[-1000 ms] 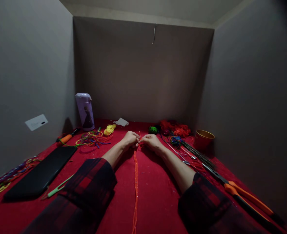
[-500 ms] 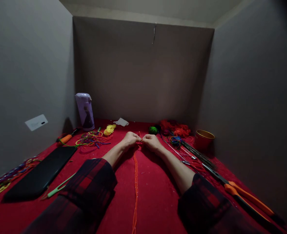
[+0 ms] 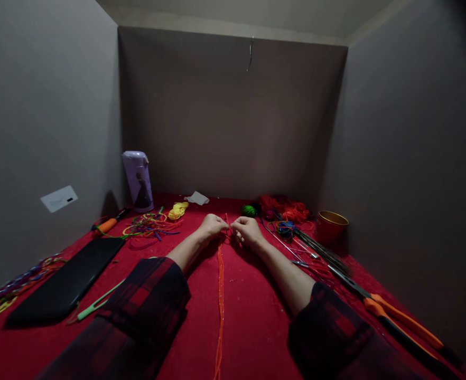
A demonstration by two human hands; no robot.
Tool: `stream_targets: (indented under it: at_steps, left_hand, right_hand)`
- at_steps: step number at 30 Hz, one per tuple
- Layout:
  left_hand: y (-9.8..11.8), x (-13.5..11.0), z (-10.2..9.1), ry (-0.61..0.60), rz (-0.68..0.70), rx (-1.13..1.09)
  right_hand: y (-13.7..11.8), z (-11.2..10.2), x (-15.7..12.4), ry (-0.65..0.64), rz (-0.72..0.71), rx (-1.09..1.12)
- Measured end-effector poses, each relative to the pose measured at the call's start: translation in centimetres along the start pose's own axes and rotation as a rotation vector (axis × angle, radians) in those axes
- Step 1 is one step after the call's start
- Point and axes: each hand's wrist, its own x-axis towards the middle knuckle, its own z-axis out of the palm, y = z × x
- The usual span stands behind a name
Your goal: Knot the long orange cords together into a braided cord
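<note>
Orange cord [image 3: 221,295] runs in a few strands from the near edge up the middle of the red cloth [image 3: 257,316]. At its far end my left hand [image 3: 213,226] pinches the cord between thumb and fingertips. Facing it, my right hand [image 3: 247,230] has its thumb and forefinger closed on the same cord, close to the left fingertips. A short tip of cord stands up just beyond the two hands. Loops or a knot between the fingers are too small to make out.
Left lie a black phone-like slab [image 3: 66,282], a green threader-like tool [image 3: 98,303], tangled cords [image 3: 149,224] and yellow yarn [image 3: 178,210]; a purple bottle [image 3: 138,182] stands behind. Right are green yarn [image 3: 249,211], red yarn [image 3: 294,211], a red cup [image 3: 331,227] and orange-handled pliers [image 3: 399,322].
My right hand has shifted slightly, its fingers opening a little from a tighter curl and its fingertips drawing slightly right. My left hand stays nearly still.
</note>
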Motion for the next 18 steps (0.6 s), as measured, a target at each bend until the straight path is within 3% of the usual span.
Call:
stream_targets:
  at_steps: [10, 18]
  left_hand:
    - [0.0, -0.3, -0.7, -0.098, -0.049, -0.133]
    - [-0.2, -0.4, -1.4, -0.184, -0.031, -0.206]
  right_hand:
    - [0.0, 0.1, -0.5, -0.130, -0.067, 0.020]
    - [-0.1, 0.3, -0.7, -0.122, -0.077, -0.073]
